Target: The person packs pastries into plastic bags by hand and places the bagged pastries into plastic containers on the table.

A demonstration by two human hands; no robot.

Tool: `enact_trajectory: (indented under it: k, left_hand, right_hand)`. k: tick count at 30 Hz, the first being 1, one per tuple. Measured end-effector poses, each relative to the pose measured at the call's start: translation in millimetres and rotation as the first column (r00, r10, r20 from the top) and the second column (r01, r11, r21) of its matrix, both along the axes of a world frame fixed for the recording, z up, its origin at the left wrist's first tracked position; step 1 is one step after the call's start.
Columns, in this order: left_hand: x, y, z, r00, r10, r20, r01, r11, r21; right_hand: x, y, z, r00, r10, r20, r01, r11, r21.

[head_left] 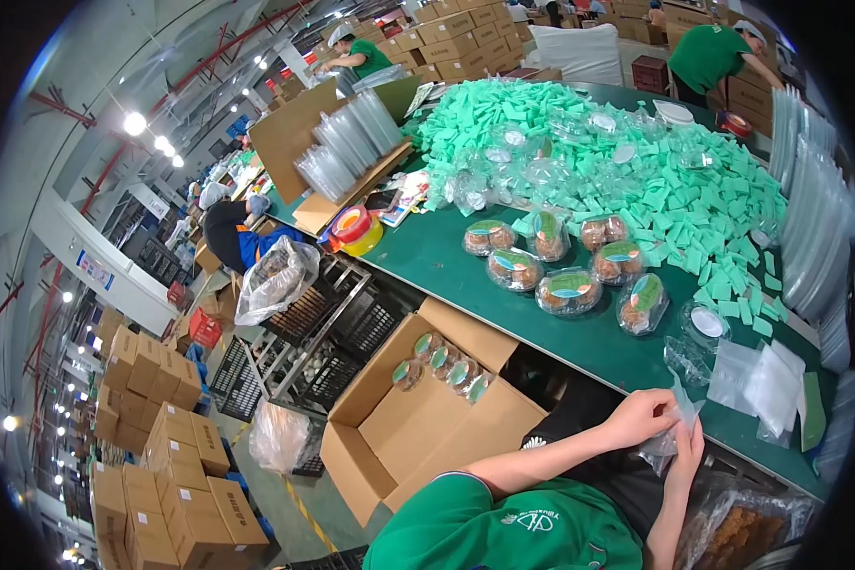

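Green table ahead; hands hold film lengthwise toward it.

The packs look glossy plastic, the carton matt cardboard

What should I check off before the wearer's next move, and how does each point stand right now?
1. Grip on the thin translucent plastic piece: ok; the bare left hand and bare right hand both hold it.
2. Plastic piece opened out: cannot tell; fingers cover much of it.
3. Clear, rounded plastic packs with green labels on the green table: ok; seven stand grouped.
4. Lids of those packs fully snapped shut: cannot tell at this size.
5. Large brown cardboard box open, with room inside: ok; bare bottom shows.
6. Small mint-green flat pieces neatly stacked: not ok; they lie in a loose heap.
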State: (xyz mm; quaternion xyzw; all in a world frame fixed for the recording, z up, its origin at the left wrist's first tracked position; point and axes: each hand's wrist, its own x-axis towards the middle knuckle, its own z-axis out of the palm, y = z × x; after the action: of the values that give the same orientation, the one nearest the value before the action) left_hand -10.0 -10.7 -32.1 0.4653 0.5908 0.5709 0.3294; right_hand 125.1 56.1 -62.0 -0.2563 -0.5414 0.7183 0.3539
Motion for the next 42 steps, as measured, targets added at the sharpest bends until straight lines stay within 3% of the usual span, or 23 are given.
enact_trajectory:
  k: [2, 5, 11, 17, 21, 24, 30, 36, 42]
  left_hand:
    - [1.4, 3.4, -5.7, 1.0, 0.013, -0.025, -0.013, 1.0, 0.005]
    - [4.5, 6.4, -7.4, 0.988, -0.089, 0.126, 0.091, 0.996, -0.009]
    - [1.7, 10.9, -21.7, 0.972, -0.154, 0.176, 0.157, 0.988, -0.003]
    - [0.0, 9.5, -20.5, 0.926, -0.146, 0.348, 0.137, 0.989, 0.051]
    - [-10.0, 0.6, 3.7, 0.911, -0.069, 0.406, 0.108, 0.991, -0.074]
    - [-13.3, 5.5, -14.6, 0.906, -0.073, 0.416, 0.073, 0.997, 0.016]
    - [-16.2, 3.0, -7.9, 0.923, -0.044, 0.383, 0.043, 0.999, 0.01]
    - [-3.9, 4.7, -8.5, 0.958, -0.121, 0.259, 0.114, 0.993, 0.042]
    - [2.6, 2.9, 5.1, 0.944, -0.184, 0.273, 0.166, 0.982, 0.085]
  right_hand:
    - [1.0, -1.3, -1.1, 1.0, -0.011, -0.028, 0.01, 0.999, -0.035]
    - [5.9, 4.1, -10.3, 0.996, 0.079, 0.031, -0.078, 0.996, -0.032]
    - [8.6, 4.6, -6.7, 0.999, 0.008, 0.035, -0.009, 1.0, 0.021]
    - [12.4, 10.3, -15.9, 0.998, -0.038, 0.049, 0.033, 0.995, 0.095]
    - [19.9, 16.1, -16.2, 0.993, -0.089, 0.079, 0.084, 0.995, 0.057]
    - [22.1, 18.4, -20.0, 0.984, -0.139, 0.107, 0.128, 0.986, 0.109]
    - [22.8, 19.8, -11.3, 0.941, -0.131, 0.313, 0.021, 0.943, 0.332]
    - [9.5, 13.9, -16.9, 0.967, -0.101, 0.233, 0.037, 0.964, 0.264]
    - [-0.3, 8.3, -19.5, 0.921, -0.137, 0.365, 0.006, 0.941, 0.337]
